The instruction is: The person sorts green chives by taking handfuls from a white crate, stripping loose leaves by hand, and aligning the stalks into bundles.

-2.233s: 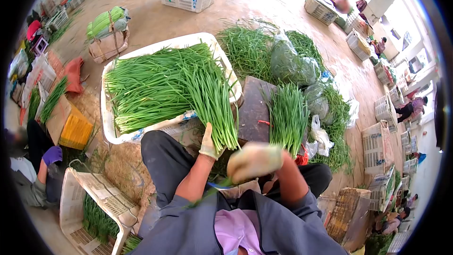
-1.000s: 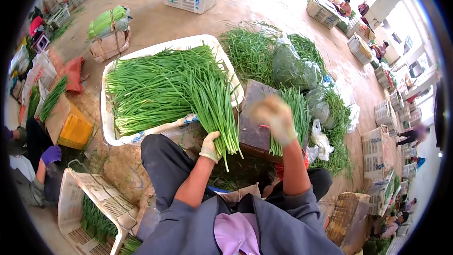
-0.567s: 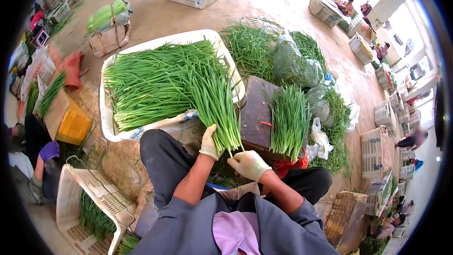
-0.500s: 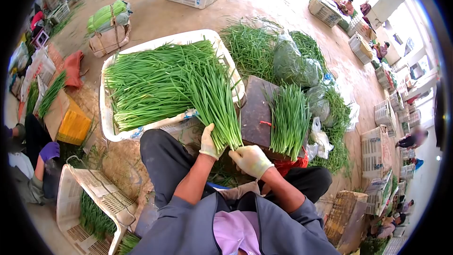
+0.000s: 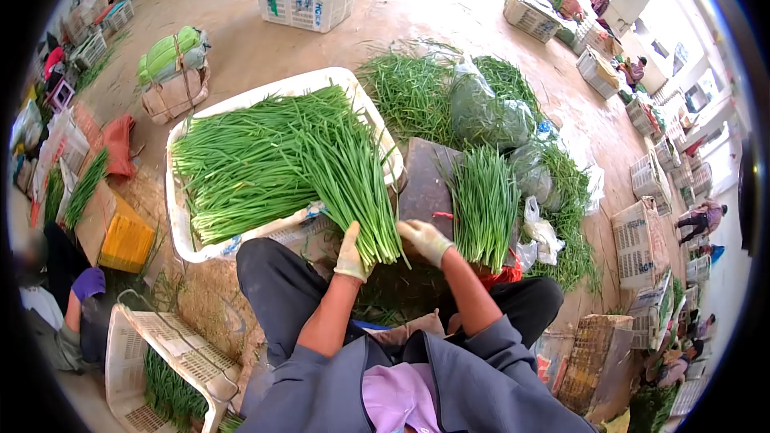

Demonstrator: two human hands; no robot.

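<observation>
My gloved left hand is wrapped round the lower stalks of a green bunch, whose leaves lean over the rim of a white crate. Long green stalks lie flat in that white crate. At the right edge of the bunch, my gloved right hand has its fingers pressed together near the stalks; what they pinch, if anything, is too small to name. To the right, a second green bunch rests on a dark board, beside a small red tie.
Loose greens and plastic bags lie beyond the board. A tilted white crate stands at lower left, near a co-worker's purple-gloved hand. Another filled crate stands ahead. Other people sit among crates at the right.
My right hand has moved up and slightly right from the stalk ends to the bunch's right side. My left hand still holds the bunch. The view has shifted slightly.
</observation>
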